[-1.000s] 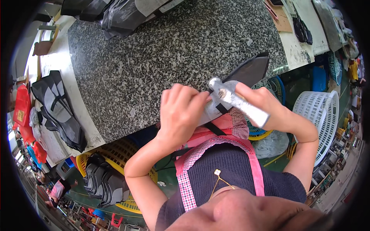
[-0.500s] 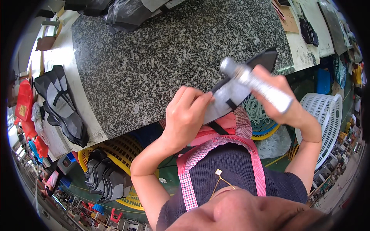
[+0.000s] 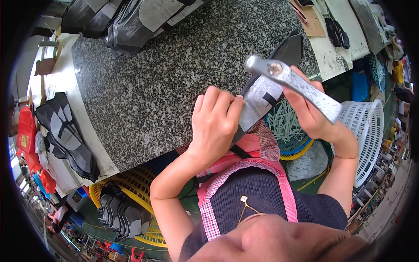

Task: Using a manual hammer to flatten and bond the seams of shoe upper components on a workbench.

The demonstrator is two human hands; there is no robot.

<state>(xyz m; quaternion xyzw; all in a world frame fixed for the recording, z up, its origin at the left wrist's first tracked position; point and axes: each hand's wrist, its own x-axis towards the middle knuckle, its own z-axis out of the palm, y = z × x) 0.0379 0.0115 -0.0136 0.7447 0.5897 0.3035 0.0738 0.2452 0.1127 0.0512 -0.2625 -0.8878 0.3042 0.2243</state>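
A flat black-and-grey leather-like piece (image 3: 260,98) with a short black strap lies slanted over the near right edge of the stone slab. My left hand (image 3: 217,120) is closed on its near left part, with the thumb and fingertips pinching the black edge. My right hand (image 3: 312,111) grips a metal hammer (image 3: 301,83), whose handle is hidden behind its head and my fingers. The hammer head is raised above the piece, and its small round face points to the left. Past the hammer, the dark far end (image 3: 290,50) of the piece rests on the slab.
A speckled stone slab (image 3: 166,87) covers the table. Stacked similar pieces lie at the far left (image 3: 139,24) and on the left side (image 3: 65,131). Below stand a yellow basket (image 3: 131,177) with more pieces, a basket of pale cords (image 3: 286,124) and a white basket (image 3: 362,139).
The hammer has turned in my right hand, so its head shows more fully. My left hand still holds the piece. The whole view has shifted a little, bringing more of the far stack into sight.
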